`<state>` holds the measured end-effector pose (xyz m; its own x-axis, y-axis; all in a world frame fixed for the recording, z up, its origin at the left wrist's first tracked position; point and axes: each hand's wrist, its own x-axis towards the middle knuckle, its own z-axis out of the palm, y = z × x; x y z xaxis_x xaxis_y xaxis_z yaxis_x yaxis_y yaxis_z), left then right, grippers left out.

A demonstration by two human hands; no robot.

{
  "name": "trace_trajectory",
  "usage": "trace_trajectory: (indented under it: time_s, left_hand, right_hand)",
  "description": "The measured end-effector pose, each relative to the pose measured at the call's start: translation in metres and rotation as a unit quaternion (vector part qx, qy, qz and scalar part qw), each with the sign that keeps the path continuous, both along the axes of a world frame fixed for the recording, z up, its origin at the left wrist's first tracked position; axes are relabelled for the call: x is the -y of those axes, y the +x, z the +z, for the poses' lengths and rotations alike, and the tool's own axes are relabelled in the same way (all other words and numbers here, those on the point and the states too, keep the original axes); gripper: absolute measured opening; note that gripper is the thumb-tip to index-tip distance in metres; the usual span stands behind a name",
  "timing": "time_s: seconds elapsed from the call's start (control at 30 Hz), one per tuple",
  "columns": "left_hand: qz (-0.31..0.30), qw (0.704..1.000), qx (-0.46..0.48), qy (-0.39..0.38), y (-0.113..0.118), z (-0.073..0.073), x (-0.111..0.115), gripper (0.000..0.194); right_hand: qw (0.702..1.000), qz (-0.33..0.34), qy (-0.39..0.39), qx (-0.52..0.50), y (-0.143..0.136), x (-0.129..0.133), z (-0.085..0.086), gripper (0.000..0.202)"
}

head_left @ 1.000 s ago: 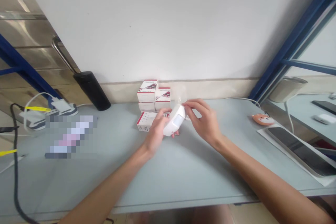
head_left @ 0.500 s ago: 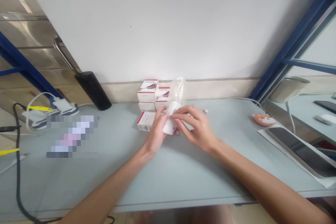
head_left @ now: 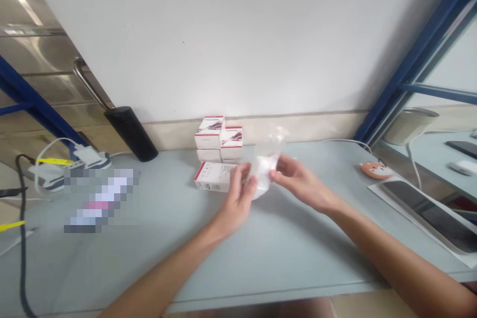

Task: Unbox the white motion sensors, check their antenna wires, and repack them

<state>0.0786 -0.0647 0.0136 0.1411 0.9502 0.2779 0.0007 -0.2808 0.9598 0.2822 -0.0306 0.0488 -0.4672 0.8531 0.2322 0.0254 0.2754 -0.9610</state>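
Observation:
Between both hands is a clear plastic bag (head_left: 269, 146) with a white object (head_left: 264, 168) inside; blur hides what kind of object it is. My left hand (head_left: 238, 194) grips the bag's left side, thumb in front. At its right side, my right hand (head_left: 298, 179) pinches the bag between thumb and fingers. The bag's loose end stands up above the hands. Just left of my left hand, a white and red box (head_left: 214, 176) lies on the table. Behind it, several small white and red boxes (head_left: 209, 131) are stacked near the wall.
A black cylinder (head_left: 131, 133) stands at the back left, near a power strip (head_left: 55, 179) with cables. A pixelated flat item (head_left: 100, 201) lies on the left. On the right are an orange animal-faced item (head_left: 375, 170) and a phone (head_left: 428, 216) on white paper.
The bag has shifted right, away from the boxes, uncovering the lying box. Both hands have moved right with it, and my right hand now grips the bag's right side.

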Motion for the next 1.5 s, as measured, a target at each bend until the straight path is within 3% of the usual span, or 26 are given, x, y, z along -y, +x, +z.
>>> trace_trajectory:
  time_s: [0.1, 0.17, 0.23, 0.3, 0.4, 0.47, 0.57, 0.63, 0.7, 0.8, 1.03, 1.17, 1.3, 1.4, 1.5]
  left_hand:
    - [-0.057, 0.993, -0.091, 0.047, 0.002, -0.010, 0.005, 0.034]
    - [-0.059, 0.990, -0.115, 0.054, 0.004, -0.013, 0.009, 0.046]
    - [-0.047, 0.994, -0.097, 0.036, 0.007, -0.013, 0.012, 0.062]
    - [-0.062, 0.997, -0.050, 0.005, 0.010, -0.012, 0.011, 0.067]
    - [-0.101, 0.994, -0.017, -0.030, 0.011, -0.015, 0.003, 0.051]
    - [-0.110, 0.992, -0.040, -0.051, 0.010, -0.019, -0.003, 0.041]
    - [-0.092, 0.988, -0.105, -0.059, 0.005, -0.024, -0.008, 0.042]
    - [-0.077, 0.986, -0.143, -0.049, 0.004, -0.023, -0.006, 0.043]
    - [-0.066, 0.985, -0.152, -0.036, 0.006, -0.020, -0.003, 0.056]
    - [-0.074, 0.992, -0.100, -0.023, 0.011, -0.016, 0.000, 0.075]
    - [-0.063, 0.994, -0.047, -0.074, 0.018, -0.017, -0.003, 0.056]
    - [-0.029, 0.993, 0.073, -0.093, 0.013, 0.002, -0.002, 0.051]
    - [-0.065, 0.963, 0.217, -0.143, 0.006, 0.021, -0.004, 0.040]
    - [-0.063, 0.938, 0.286, -0.188, 0.003, 0.024, -0.007, 0.038]
    - [-0.048, 0.929, 0.310, -0.199, 0.003, 0.021, -0.009, 0.039]
  right_hand:
    - [0.988, -0.101, 0.067, 0.096, 0.027, 0.008, -0.016, 0.043]
    - [0.967, -0.166, 0.109, 0.158, 0.039, 0.014, -0.025, 0.042]
    - [0.957, -0.188, 0.125, 0.181, 0.042, 0.019, -0.030, 0.040]
    - [0.962, -0.165, 0.125, 0.180, 0.041, 0.022, -0.035, 0.038]
    - [0.964, -0.104, 0.135, 0.204, 0.038, 0.023, -0.044, 0.036]
    - [0.955, -0.081, 0.158, 0.239, 0.042, 0.022, -0.050, 0.035]
    - [0.946, -0.071, 0.191, 0.251, 0.051, 0.021, -0.054, 0.049]
    - [0.956, -0.080, 0.181, 0.216, 0.053, 0.022, -0.054, 0.059]
    - [0.967, -0.088, 0.155, 0.180, 0.049, 0.022, -0.053, 0.053]
    - [0.971, -0.083, 0.127, 0.185, 0.038, 0.022, -0.055, 0.036]
    - [0.956, -0.059, 0.171, 0.231, 0.029, 0.027, -0.056, 0.041]
    - [0.985, -0.064, 0.094, 0.131, 0.026, 0.030, -0.050, 0.043]
    - [0.993, -0.118, 0.024, 0.015, 0.022, 0.028, -0.046, 0.028]
    - [0.988, -0.147, -0.009, -0.038, 0.021, 0.029, -0.044, 0.032]
    - [0.988, -0.106, -0.063, -0.093, 0.017, 0.033, -0.042, 0.053]
